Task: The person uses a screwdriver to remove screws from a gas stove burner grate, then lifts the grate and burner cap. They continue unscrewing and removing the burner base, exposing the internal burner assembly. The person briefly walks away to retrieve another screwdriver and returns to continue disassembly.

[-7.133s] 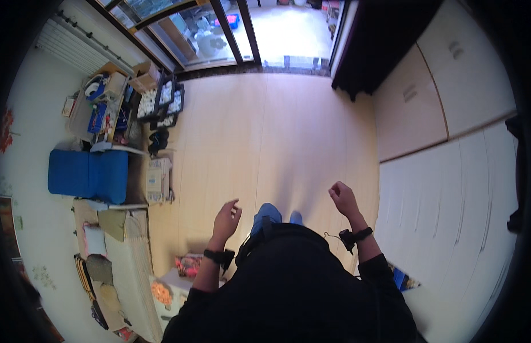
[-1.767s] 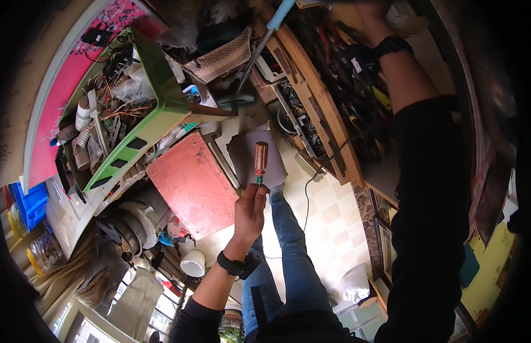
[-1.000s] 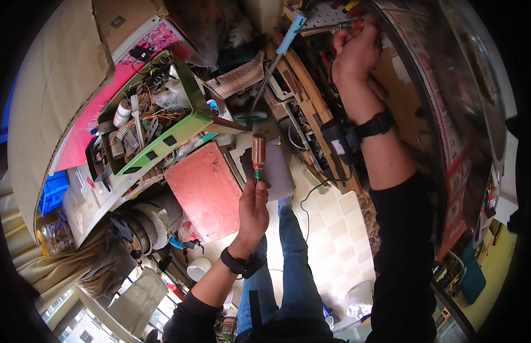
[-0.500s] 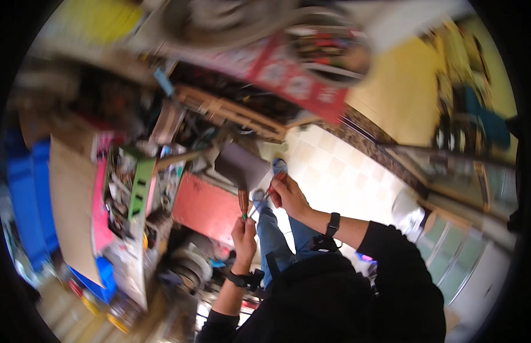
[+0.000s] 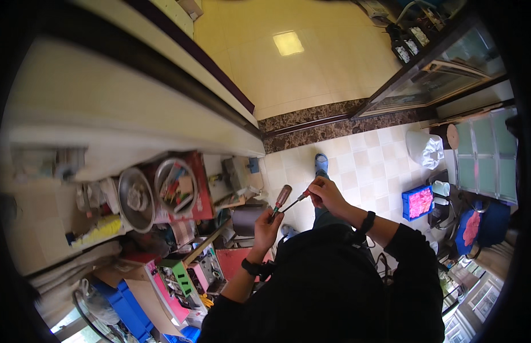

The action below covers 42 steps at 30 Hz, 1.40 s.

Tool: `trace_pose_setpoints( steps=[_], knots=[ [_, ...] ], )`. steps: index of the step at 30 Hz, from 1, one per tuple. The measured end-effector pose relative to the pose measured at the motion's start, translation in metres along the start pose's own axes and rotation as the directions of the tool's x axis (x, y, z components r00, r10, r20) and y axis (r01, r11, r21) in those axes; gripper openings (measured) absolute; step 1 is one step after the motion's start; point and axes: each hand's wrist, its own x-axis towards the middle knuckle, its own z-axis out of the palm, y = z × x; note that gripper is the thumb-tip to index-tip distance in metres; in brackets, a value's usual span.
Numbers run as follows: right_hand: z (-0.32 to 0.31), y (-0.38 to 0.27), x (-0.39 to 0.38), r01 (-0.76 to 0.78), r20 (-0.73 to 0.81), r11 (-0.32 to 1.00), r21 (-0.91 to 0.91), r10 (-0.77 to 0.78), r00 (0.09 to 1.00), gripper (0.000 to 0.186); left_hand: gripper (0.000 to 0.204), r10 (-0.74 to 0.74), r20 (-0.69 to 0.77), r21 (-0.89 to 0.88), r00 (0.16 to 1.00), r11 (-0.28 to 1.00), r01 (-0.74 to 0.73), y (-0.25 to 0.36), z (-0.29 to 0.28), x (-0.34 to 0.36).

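My left hand (image 5: 266, 228) is closed around a screwdriver (image 5: 283, 196), whose brown-red handle with a green collar sticks up above the fingers. My right hand (image 5: 328, 195) pinches a second, slimmer screwdriver (image 5: 304, 195) by its red handle. The dark shaft of this one slants down toward my left hand, and its tip lies close to the left fingers. Whether that tip touches the left hand or the first screwdriver I cannot tell. Both hands are in front of my body, above the tiled floor.
Ahead lies a doorway with a dark marble sill (image 5: 311, 121) and a glass-paned door (image 5: 443, 74). At left stand metal bowls (image 5: 135, 200), a green crate (image 5: 183, 277) and cardboard. At right are a blue basket of pink things (image 5: 417, 202), a white bin (image 5: 423, 148) and a green-paned cabinet (image 5: 486, 154).
My view has swung right, so the doorway is now ahead and the cluttered shelves lie lower left. One slippered foot is farther forward. Both hands keep their screwdrivers.
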Motion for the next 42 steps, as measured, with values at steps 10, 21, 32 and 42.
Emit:
trace_pose_setpoints(
  steps=[10, 21, 32, 42],
  knots=[
    [-0.143, -0.179, 0.134, -0.119, 0.381, 0.974, -0.194, 0.186, 0.906, 0.022, 0.014, 0.027, -0.039, 0.078, 0.999, 0.997, -0.024, 0.182, 0.071, 0.222],
    [-0.159, -0.361, 0.422, -0.012, 0.375, 0.966, -0.26, 0.112, 0.92, 0.021, 0.014, -0.056, -0.333, -0.305, 0.941, 0.951, -0.052, 0.293, 0.06, 0.567],
    [-0.236, -0.619, 0.692, 0.218, -0.193, 0.969, 0.114, -0.193, 0.962, 0.01, 0.038, 0.243, 0.188, 0.031, 0.952, 0.967, -0.253, 0.529, 0.026, 0.959],
    [-0.268, -0.829, 1.033, -0.15, 0.064, 0.982, -0.113, 0.158, 0.985, 0.026, 0.025, 0.064, 0.322, 0.407, 0.945, 0.891, -0.199, 0.685, 0.002, 1.246]
  ],
)
